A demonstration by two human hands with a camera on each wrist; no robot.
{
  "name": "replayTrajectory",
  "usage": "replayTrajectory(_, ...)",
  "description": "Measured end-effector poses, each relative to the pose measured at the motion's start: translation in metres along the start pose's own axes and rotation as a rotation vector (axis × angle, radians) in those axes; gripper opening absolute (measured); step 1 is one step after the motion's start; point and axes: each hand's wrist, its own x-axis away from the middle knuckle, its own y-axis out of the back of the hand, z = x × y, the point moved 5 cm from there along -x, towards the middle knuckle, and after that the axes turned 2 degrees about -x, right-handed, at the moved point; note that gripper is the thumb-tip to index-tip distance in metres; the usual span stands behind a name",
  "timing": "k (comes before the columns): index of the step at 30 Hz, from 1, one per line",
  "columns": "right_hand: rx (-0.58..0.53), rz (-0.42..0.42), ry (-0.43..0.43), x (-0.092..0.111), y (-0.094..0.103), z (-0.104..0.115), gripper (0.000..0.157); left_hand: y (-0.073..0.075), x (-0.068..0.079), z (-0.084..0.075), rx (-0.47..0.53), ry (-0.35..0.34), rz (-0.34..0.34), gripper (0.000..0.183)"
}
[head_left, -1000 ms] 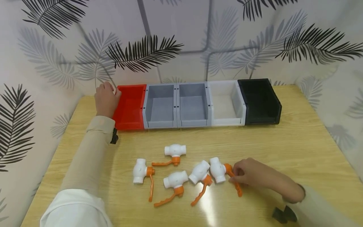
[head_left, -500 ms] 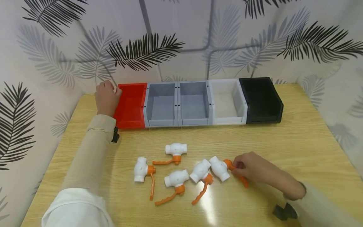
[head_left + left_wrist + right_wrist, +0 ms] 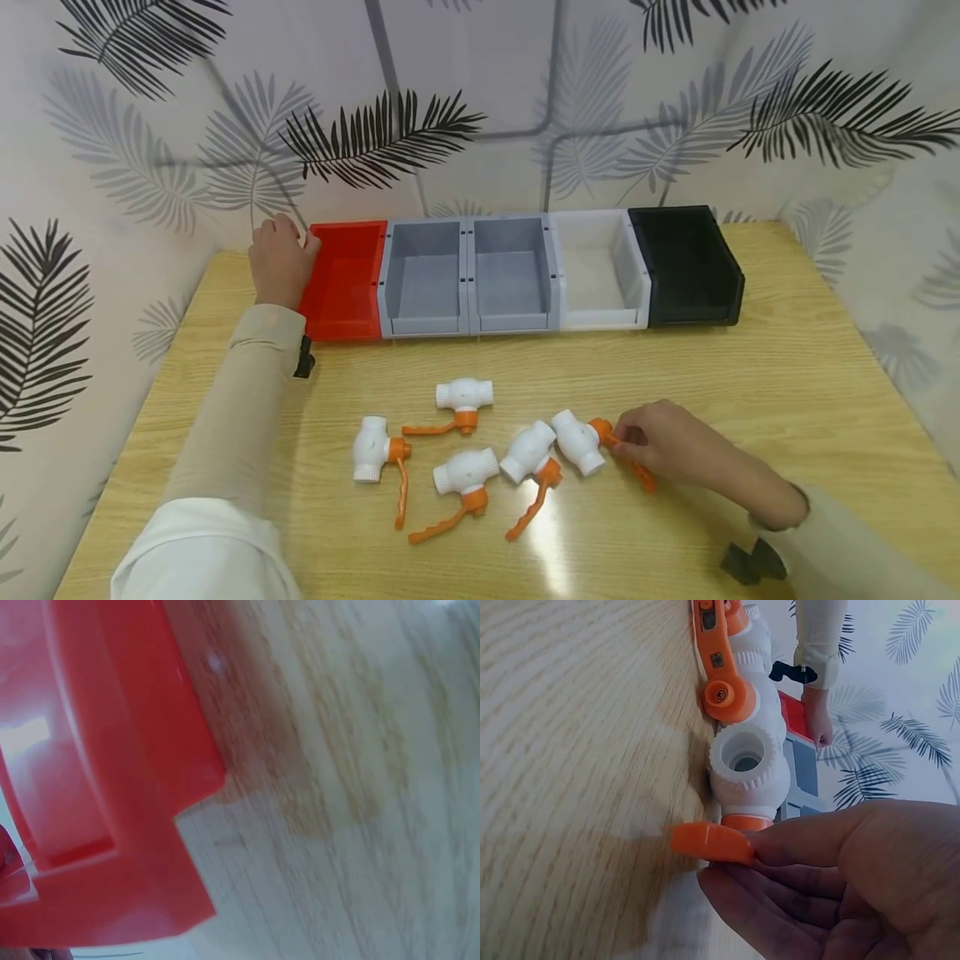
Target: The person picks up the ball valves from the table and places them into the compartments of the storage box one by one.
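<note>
At the table's right, my right hand [image 3: 667, 443] pinches the orange lever of a white ball valve [image 3: 577, 442]. The right wrist view shows the lever [image 3: 711, 841] between thumb and finger, with the valve's open ribbed end facing the camera. Close on its left lies a second ball valve [image 3: 528, 452]. My left hand [image 3: 281, 265] grips the left wall of the red bin [image 3: 343, 287] at the far left, fingers bent at its rim. In the left wrist view the bin's corner [image 3: 142, 877] fills one side; that hand is mostly hidden there.
More white valves with orange levers lie farther left: one at the back [image 3: 465, 393], one in front [image 3: 465, 473], one leftmost [image 3: 371, 450]. Two grey bins [image 3: 426, 325], a white bin [image 3: 603, 319] and a black bin [image 3: 693, 315] continue the row beside a leaf-patterned backdrop [image 3: 480, 100].
My right hand has moved slightly away from me and turned the rightmost valve, its lever swinging outward to the right. The left hand has stayed at the red bin.
</note>
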Motion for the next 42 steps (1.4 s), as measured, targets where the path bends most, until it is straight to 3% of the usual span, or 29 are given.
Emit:
replayTrajectory(9, 0.012, -0.067, 0.015, 0.004, 0.009, -0.001, 0.003, -0.003, -0.001, 0.002, 0.009, 0.011, 0.005, 0.028)
replayTrajectory(26, 0.041, -0.135, -0.066, 0.017, 0.041, -0.009, 0.004, -0.001, -0.001, 0.001, 0.019, 0.016, 0.009, 0.028)
replayTrajectory(42, 0.081, -0.205, -0.145, 0.032, 0.072, -0.045, 0.006, -0.001, -0.001, 0.0, 0.026, 0.017, 0.005, 0.029)
